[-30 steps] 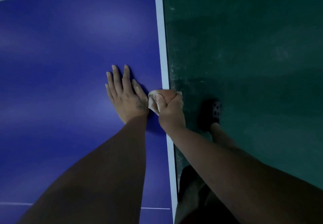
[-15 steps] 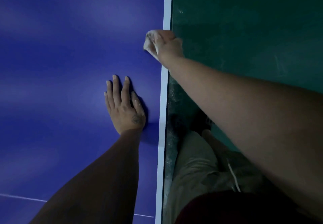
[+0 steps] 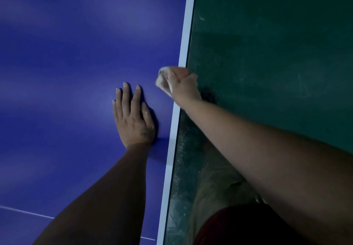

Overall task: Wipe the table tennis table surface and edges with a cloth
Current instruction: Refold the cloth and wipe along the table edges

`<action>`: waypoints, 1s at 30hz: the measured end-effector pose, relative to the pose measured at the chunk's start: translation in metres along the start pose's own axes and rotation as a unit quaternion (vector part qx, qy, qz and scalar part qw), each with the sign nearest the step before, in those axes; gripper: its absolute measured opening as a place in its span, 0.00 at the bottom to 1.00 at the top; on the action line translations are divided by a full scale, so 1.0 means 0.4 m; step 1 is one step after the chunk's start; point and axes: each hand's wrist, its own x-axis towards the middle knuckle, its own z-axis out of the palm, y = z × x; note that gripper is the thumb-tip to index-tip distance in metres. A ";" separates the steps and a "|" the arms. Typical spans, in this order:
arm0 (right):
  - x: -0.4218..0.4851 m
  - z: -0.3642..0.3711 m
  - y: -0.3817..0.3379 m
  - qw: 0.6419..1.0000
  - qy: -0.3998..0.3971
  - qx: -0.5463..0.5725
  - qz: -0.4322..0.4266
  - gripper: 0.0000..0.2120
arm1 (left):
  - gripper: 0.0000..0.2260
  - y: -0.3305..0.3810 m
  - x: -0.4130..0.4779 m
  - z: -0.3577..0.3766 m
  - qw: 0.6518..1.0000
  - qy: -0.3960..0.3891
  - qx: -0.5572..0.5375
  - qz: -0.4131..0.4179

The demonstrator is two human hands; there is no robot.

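— Where's the cloth [image 3: 162, 82]?
— Bunched in the right hand [image 3: 184, 88], on the white edge line [image 3: 187, 34] of the table [image 3: 66, 53]. The left hand [image 3: 133, 118] lies flat, fingers straight, beside it. Press evenly and follow the edge.

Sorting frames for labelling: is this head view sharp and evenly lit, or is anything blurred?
Head view: dim overall; the right hand and its cloth are motion-blurred; the left hand lies flat and sharper on the table, casting a shadow to its right; soft pale sheen patches cross the blue surface.
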 end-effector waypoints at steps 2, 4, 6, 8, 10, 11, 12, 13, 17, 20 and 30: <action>0.049 -0.025 -0.069 1.000 0.007 0.002 -0.017 0.32 | 0.21 0.006 0.002 -0.003 1.000 0.000 0.003 -0.006; 0.081 -0.042 -0.127 1.000 0.025 0.003 -0.014 0.34 | 0.21 0.008 0.003 -0.006 1.000 -0.006 0.010 -0.009; 0.094 -0.051 -0.159 1.000 0.027 0.012 -0.004 0.35 | 0.22 0.012 -0.002 -0.007 1.000 -0.012 0.027 -0.004; 0.092 -0.056 -0.167 1.000 0.009 0.021 0.003 0.36 | 0.23 0.028 -0.015 -0.005 0.999 -0.021 0.046 -0.016; 0.099 -0.060 -0.167 0.999 -0.004 0.037 0.007 0.39 | 0.25 0.076 -0.025 0.010 0.997 -0.026 0.053 -0.047; 0.103 -0.064 -0.170 0.999 -0.006 0.044 0.009 0.39 | 0.26 0.106 -0.025 0.020 0.996 -0.030 0.056 -0.064; 0.107 -0.066 -0.173 0.999 -0.009 0.051 0.009 0.39 | 0.27 0.129 -0.025 0.028 0.995 -0.036 0.057 -0.079; 0.111 -0.069 -0.177 0.998 -0.012 0.055 0.011 0.39 | 0.28 0.145 -0.023 0.033 0.993 -0.041 0.059 -0.092; 0.144 -0.083 -0.209 0.998 -0.028 0.052 0.015 0.37 | 0.29 0.159 0.004 0.035 0.990 -0.063 0.073 -0.107; 0.191 -0.093 -0.249 0.998 -0.032 0.059 0.011 0.35 | 0.31 0.163 0.025 0.041 0.987 -0.073 0.086 -0.118; 0.210 -0.110 -0.252 0.995 0.035 0.059 -0.074 0.41 | 0.33 0.244 0.327 0.130 0.960 -0.043 0.101 -0.256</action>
